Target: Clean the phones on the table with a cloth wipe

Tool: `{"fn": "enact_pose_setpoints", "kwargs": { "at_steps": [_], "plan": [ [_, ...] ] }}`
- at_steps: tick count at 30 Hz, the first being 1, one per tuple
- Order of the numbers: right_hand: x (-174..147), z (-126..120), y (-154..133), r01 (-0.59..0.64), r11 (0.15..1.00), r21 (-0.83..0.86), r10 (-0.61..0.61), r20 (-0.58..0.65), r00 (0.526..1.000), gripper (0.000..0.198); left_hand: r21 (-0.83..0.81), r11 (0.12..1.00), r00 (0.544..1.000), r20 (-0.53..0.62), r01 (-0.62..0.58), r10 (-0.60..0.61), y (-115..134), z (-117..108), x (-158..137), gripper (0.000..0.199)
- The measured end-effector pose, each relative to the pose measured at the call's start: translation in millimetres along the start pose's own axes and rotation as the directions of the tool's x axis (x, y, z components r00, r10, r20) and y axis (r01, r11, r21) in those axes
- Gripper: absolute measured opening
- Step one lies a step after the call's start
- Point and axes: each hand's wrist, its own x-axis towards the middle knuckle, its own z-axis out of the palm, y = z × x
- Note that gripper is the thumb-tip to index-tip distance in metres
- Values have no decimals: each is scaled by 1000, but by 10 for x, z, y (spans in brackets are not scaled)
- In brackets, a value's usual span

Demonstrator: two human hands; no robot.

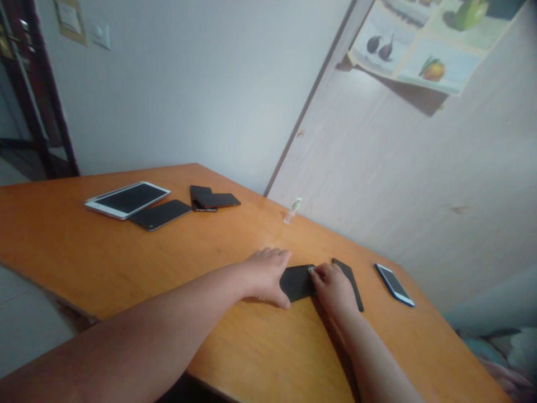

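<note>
A black smartphone [297, 282] lies flat on the wooden table in front of me. My left hand [266, 277] grips its left end, with the thumb on the near edge and the fingers along the far edge. Over the phone's right end, my right hand [334, 286] is closed in a pinch on a small whitish thing [311, 270], too small to name and partly covered by the fingers. Just beyond the right hand lies a second dark, flat phone-like slab [349, 281], partly hidden by that hand.
At the far left of the table [75, 246] lie a white tablet [128, 200], a dark tablet [163, 215] and dark phones or cases [216, 200]. A small clear bottle [292, 210] stands near the wall. To the right is a blue-edged phone [394, 285].
</note>
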Motion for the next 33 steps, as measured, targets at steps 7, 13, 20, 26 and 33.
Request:
{"fn": "enact_pose_setpoints", "kwargs": {
  "at_steps": [7,13,20,26,33],
  "plan": [
    [-212,-15,-416,270,921,283,-310,110,944,7,3,1000,1000,-25,-13,13,-22,34,6,90],
    [-44,-86,-29,43,999,13,-43,62,997,10,21,999,999,-19,-27,27,-23,18,15,94],
    [-221,-44,-332,237,931,276,-288,164,943,6,49,999,1000,-18,-22,23,-21,23,21,83],
    [-55,-120,30,34,998,52,-40,119,992,6,80,996,999,24,-46,44,9,-62,0,74],
    [-278,-90,-327,207,925,318,-273,178,945,8,93,995,999,29,-27,24,17,-55,1,63]
  ]
}}
